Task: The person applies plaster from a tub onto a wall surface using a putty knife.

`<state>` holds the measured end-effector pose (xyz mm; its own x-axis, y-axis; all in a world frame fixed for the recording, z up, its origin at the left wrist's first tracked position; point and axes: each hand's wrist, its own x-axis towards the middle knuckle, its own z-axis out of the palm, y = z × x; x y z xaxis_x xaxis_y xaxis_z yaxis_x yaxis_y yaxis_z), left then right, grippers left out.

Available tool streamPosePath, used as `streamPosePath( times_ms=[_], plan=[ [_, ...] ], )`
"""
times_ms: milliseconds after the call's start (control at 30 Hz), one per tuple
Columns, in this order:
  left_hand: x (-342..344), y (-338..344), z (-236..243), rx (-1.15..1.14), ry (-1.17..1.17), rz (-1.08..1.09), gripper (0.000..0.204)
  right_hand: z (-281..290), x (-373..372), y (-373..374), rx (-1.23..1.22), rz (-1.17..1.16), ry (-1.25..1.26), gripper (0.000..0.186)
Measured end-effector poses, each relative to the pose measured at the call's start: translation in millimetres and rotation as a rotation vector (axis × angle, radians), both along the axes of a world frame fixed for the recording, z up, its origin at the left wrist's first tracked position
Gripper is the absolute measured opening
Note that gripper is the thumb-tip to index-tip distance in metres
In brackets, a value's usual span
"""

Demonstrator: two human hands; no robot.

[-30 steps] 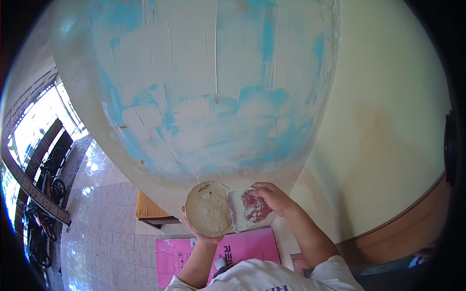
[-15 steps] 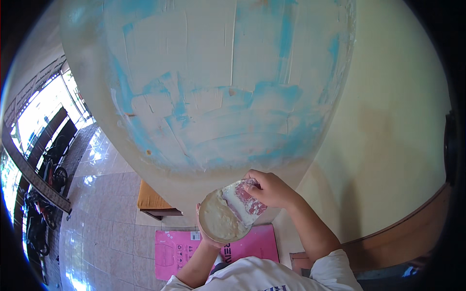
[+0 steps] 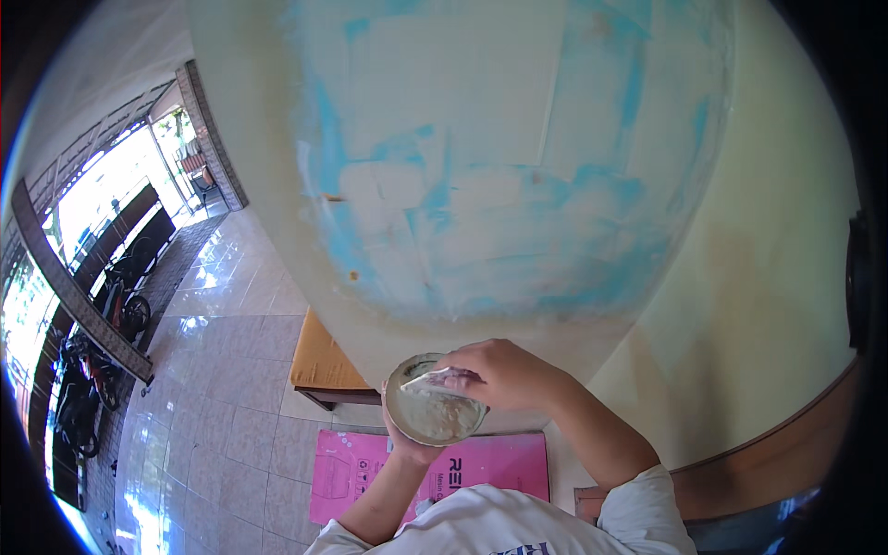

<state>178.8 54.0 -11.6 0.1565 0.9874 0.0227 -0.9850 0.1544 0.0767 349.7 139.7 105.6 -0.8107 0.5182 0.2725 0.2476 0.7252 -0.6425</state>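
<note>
My left hand (image 3: 414, 450) cups a round bowl (image 3: 392, 418) from its left side and underneath. Whitish putty (image 3: 446, 424) coats the inside of the bowl and lies thickest toward its near side. Closed around a flat putty scraper (image 3: 431, 380), my right hand (image 3: 509, 373) reaches over the bowl's right rim. The scraper is smeared white and tilted, its blade inside the bowl over the putty; whether it touches the putty I cannot tell. In front of me, the wall (image 3: 481, 236) carries pale putty patches with light blue showing between them.
A bench with a mustard cushion (image 3: 324, 356) stands left of the bowl. Flat pink cardboard (image 3: 504, 467) lies on the tiled floor (image 3: 227, 398) below my hands. A wooden edge (image 3: 749, 449) runs along the right wall. Motorbikes (image 3: 92, 370) stand at the far left.
My right hand has turned the scraper from blade-down, flat toward me, to nearly edge-on over the bowl. The view has shifted, so the wall appears further right.
</note>
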Motion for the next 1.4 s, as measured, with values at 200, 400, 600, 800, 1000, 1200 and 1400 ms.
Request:
streamPosePath(
  times_ms=[200,400,600,800,1000,1200,1400],
  plan=[
    [-33,-10,23,0.104,0.002,0.060,0.063,20,-51,-18,0.118,-0.037,-0.085,0.020],
    [-62,-11,33,0.177,0.036,0.082,0.060,38,-85,-32,0.172,-0.081,-0.035,0.020],
    [-76,-8,31,0.126,0.081,0.090,0.056,28,-104,-23,0.231,-0.243,-0.012,0.019],
    [-90,-10,21,0.183,-0.127,-0.073,0.060,25,-118,-27,0.275,-0.357,-0.066,0.018],
    [-100,-11,26,0.110,0.073,-0.024,0.060,39,-126,-37,0.126,-0.324,0.013,0.018],
    [-108,-11,19,0.158,-0.232,-0.142,0.070,28,-139,-41,0.265,-0.361,-0.152,0.019],
    [-105,-22,28,0.271,0.477,0.226,0.067,31,-138,-46,0.301,-0.439,-0.123,0.020]
  ],
)
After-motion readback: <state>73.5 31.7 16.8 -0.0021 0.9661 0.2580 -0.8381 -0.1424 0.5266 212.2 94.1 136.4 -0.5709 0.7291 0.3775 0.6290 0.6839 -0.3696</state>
